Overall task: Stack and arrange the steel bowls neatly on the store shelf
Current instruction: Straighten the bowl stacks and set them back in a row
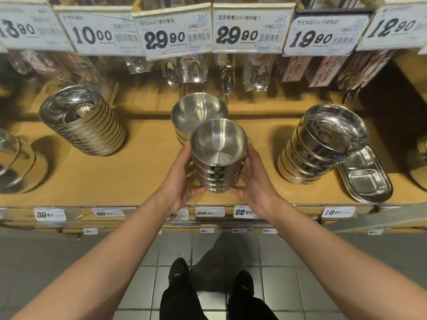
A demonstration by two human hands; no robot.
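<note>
head view: both my grips, left hand (182, 174) and right hand (255, 179), clamp the slick, rigid nested steel bowls (218, 158) by their sides.

Brushed steel bowls (218, 153); matt wood-look shelf (143, 167).

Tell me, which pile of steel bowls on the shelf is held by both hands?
The front middle stack, clasped between the left hand and right hand. The pile behind it, the left stack and the right stack stand untouched.
</note>
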